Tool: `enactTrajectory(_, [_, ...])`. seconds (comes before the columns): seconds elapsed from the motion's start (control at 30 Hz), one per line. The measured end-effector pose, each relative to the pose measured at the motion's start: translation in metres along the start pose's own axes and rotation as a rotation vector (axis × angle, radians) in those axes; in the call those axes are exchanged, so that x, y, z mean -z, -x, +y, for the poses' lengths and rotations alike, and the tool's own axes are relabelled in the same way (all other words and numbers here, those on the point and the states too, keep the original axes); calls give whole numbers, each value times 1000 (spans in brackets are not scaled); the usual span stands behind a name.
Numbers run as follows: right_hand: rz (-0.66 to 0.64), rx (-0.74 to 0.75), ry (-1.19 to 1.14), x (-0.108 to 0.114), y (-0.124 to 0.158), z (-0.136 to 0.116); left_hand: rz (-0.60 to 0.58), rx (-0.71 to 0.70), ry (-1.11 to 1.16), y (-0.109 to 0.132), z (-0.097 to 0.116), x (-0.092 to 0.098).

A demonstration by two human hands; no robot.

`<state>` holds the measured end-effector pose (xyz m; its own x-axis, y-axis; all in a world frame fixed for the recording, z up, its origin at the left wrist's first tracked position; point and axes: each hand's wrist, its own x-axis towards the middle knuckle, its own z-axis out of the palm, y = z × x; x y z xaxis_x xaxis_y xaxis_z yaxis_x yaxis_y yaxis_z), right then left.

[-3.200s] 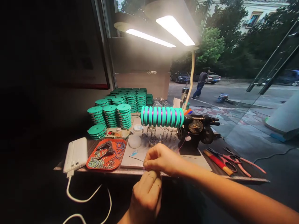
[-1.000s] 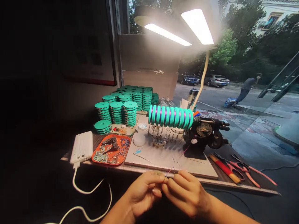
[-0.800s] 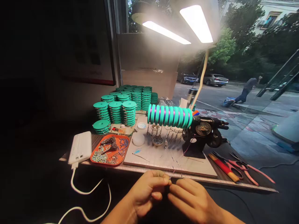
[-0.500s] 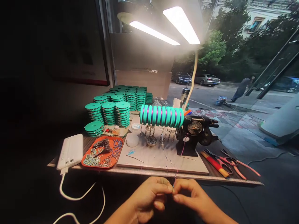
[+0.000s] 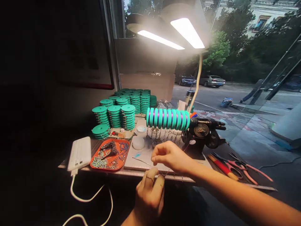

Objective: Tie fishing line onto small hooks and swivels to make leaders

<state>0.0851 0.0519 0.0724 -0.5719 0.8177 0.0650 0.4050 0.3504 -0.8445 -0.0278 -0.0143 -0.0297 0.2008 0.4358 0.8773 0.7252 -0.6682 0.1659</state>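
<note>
My left hand (image 5: 151,191) is closed, knuckles up, just below the front edge of the board. From its fingers a thin pinkish line (image 5: 167,172) runs up towards the winder. My right hand (image 5: 170,157) hovers over the board with thumb and fingers pinched together; anything between them is too small to make out. Behind it, a row of turquoise line spools (image 5: 168,119) with purple line sits on a black winding machine (image 5: 201,130). Metal swivels (image 5: 167,135) dangle below the spools. A small bowl of beads (image 5: 157,142) is partly hidden by my right hand.
An orange tray (image 5: 110,155) of small parts and a white power bank (image 5: 80,153) lie at left. Stacked turquoise spools (image 5: 115,116) stand behind. At right are scissors (image 5: 235,166), pliers and a red-and-yellow tool (image 5: 223,168). A lamp (image 5: 188,33) hangs above.
My hands have come apart. The right one moved up and left over the board; the left turned knuckles up and shifted slightly left. The view has shifted a little.
</note>
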Motion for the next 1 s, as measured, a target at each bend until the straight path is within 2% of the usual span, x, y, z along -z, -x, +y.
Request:
enactTrajectory(0.07, [-63, 14, 28, -2, -15, 1, -44, -15, 41, -8, 0, 4])
enactTrajectory(0.1, [-75, 26, 49, -4, -15, 2, -100, 46, 117, -14, 1, 7])
enactTrajectory(0.13, [-68, 41, 72, -5, -11, 4, -172, 171, 237, -20, 2, 11])
enactTrajectory(0.17, [-45, 52, 88, -5, -2, 6, -252, 384, 404, -27, 3, 13])
enactTrajectory(0.23, [64, 166, 186, -4, 22, 10, -388, 993, 854, -38, 3, 18])
enactTrajectory(0.27, [126, 272, 272, -3, 35, 14, -443, 1251, 1066, -43, 2, 19])
enactTrajectory(0.3, [206, 490, 458, -3, 47, 18, -481, 1400, 1197, -46, 1, 19])
enactTrajectory(0.33, [252, 677, 636, -4, 57, 22, -513, 1491, 1294, -48, 0, 18])
enactTrajectory(0.37, [285, 827, 786, -6, 64, 27, -538, 1521, 1339, -49, -2, 17])
enactTrajectory(0.4, [310, 936, 902, -10, 68, 32, -551, 1519, 1353, -49, -2, 16])
enactTrajectory(0.43, [324, 981, 960, -14, 70, 36, -557, 1523, 1370, -49, -2, 15])
enactTrajectory(0.53, [338, 980, 962, -31, 70, 46, -547, 1492, 1366, -47, 0, 13])
enactTrajectory(0.63, [237, 926, 808, -40, 69, 47, -475, 1403, 1270, -42, 3, 14])
enactTrajectory(0.67, [192, 905, 700, -39, 68, 44, -438, 1308, 1177, -39, 4, 14])
enactTrajectory(0.73, [99, 761, 417, -29, 61, 35, -372, 965, 890, -31, 3, 14])
enactTrajectory(0.8, [24, 457, 129, -15, 44, 25, -303, 530, 539, -21, 0, 13])
enactTrajectory(0.83, [2, 272, 10, -9, 32, 20, -247, 376, 388, -17, -3, 11])
enactTrajectory(0.9, [-23, 120, -63, -2, 5, 14, -135, 185, 158, -10, -7, 8])
enactTrajectory(0.93, [-34, 93, -70, -2, -8, 12, -90, 120, 72, -9, -8, 8])
enactTrajectory(1.0, [-62, 87, -49, -6, -26, 10, -76, 31, 16, -10, -8, 8])
